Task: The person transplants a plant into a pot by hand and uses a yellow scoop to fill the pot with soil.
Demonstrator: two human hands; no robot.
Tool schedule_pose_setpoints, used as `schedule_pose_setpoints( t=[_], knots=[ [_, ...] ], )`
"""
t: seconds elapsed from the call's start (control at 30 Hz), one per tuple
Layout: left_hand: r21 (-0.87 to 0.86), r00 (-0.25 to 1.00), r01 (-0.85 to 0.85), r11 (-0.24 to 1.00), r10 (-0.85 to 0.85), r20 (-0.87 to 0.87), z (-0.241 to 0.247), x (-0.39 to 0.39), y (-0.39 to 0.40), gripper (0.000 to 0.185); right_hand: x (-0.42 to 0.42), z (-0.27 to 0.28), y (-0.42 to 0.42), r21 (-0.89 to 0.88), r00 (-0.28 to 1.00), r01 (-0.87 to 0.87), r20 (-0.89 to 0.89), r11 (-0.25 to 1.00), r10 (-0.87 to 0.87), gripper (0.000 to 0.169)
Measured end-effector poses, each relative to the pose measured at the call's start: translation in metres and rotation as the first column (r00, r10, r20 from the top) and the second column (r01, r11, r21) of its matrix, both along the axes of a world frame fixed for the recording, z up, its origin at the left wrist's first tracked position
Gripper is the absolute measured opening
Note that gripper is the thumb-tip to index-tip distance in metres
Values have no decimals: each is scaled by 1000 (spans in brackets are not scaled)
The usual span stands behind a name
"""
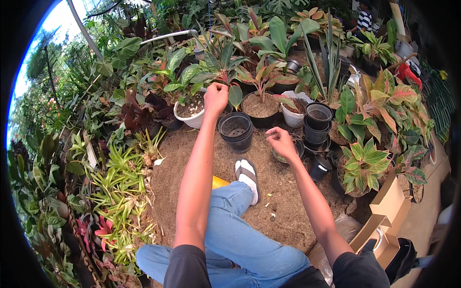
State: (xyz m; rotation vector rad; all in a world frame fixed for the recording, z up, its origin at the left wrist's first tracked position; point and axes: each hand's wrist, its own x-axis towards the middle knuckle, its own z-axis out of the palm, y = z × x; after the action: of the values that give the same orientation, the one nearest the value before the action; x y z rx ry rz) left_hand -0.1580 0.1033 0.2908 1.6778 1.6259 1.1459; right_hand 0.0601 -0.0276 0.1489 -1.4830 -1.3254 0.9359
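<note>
My left hand (216, 98) is raised with curled fingers in front of a long-leaved potted plant (224, 64), beside a white pot (191, 114) of soil with pale bits on it. Whether its fingers grip a leaf or anything else cannot be made out. Below it, nested black plastic pots (236, 131) stand on the soil. My right hand (279, 141) hovers above a low dark pot (279, 157), its fingers bent and a little apart, with nothing seen in them. Just right of that hand rises a stack of black pots (317, 124). Behind stands a plant with reddish stems in a wide black pot (262, 108).
Bright green bromeliads (122, 187) line the left side. A tilted black pot (319, 168) and a pink-edged aglaonema (365, 165) are at right, near an open cardboard box (387, 216). Something yellow (219, 182) lies by my knee. A person in a striped shirt (364, 21) is far back.
</note>
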Motion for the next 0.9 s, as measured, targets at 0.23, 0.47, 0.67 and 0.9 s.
schedule_pose_setpoints(
  t=[0.23, 0.47, 0.67, 0.9],
  knots=[
    [-156, 943, -317, 935, 293, -158, -137, -11, 63, 30, -21, -66, 126, -96, 988, 85, 140, 992, -71, 27],
    [-192, 855, -486, 853, 418, -307, -254, -40, 71, 31, -54, -108, 178, -77, 915, 244, 347, 967, -204, 30],
    [-191, 870, -482, 855, 441, -220, -253, -34, 54, 22, -65, -90, 174, -81, 857, 261, 478, 962, -192, 24],
    [-255, 840, -495, 831, 382, -386, -217, -20, 52, 26, -63, -75, 173, -120, 823, 203, 558, 972, -103, 26]
  ],
)
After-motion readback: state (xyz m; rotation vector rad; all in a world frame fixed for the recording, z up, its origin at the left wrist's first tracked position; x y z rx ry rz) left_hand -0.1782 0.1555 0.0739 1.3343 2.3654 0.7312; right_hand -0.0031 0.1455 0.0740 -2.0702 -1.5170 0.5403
